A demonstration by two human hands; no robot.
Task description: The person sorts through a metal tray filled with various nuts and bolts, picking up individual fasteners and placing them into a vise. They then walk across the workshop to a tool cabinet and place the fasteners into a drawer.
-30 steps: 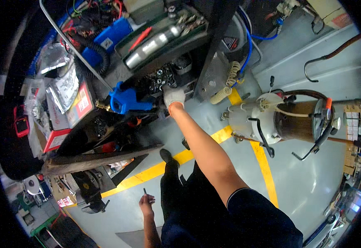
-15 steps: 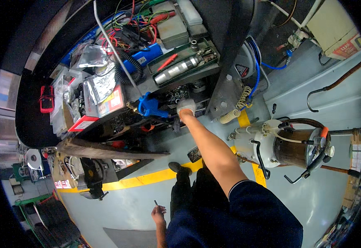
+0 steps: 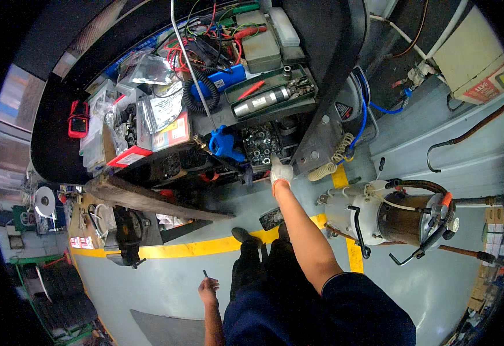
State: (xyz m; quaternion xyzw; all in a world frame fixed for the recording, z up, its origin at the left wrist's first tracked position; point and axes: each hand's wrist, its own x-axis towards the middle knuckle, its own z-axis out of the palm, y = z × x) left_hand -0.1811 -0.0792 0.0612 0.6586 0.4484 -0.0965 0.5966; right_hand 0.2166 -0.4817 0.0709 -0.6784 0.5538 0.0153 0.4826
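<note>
My right hand (image 3: 281, 172), in a white glove, is at the front edge of a dark tray of metal nuts (image 3: 260, 145) on the level below the bench top. Its thumb lies over the tray's rim, and the other fingers are hidden underneath. My left hand (image 3: 208, 292) is bare and hangs low to the left of my legs. Its fingers are closed on a short dark rod (image 3: 205, 273) that sticks up from them; the exact kind is too small to tell. Left of the tray hangs a blue air blow gun (image 3: 224, 143) with a long thin metal tube.
On the bench stand a green metal case (image 3: 246, 92) with a silver tool, a box of small parts (image 3: 132, 151), bagged parts and tangled wires. A red meter (image 3: 79, 120) hangs at the left. A cylindrical tank (image 3: 373, 210) with hoses stands at the right. A small bin (image 3: 271, 218) sits on the floor.
The tray of nuts shows more fully, out from under the bench top, with my right hand at its front edge. My view has shifted; my left hand still holds the rod.
</note>
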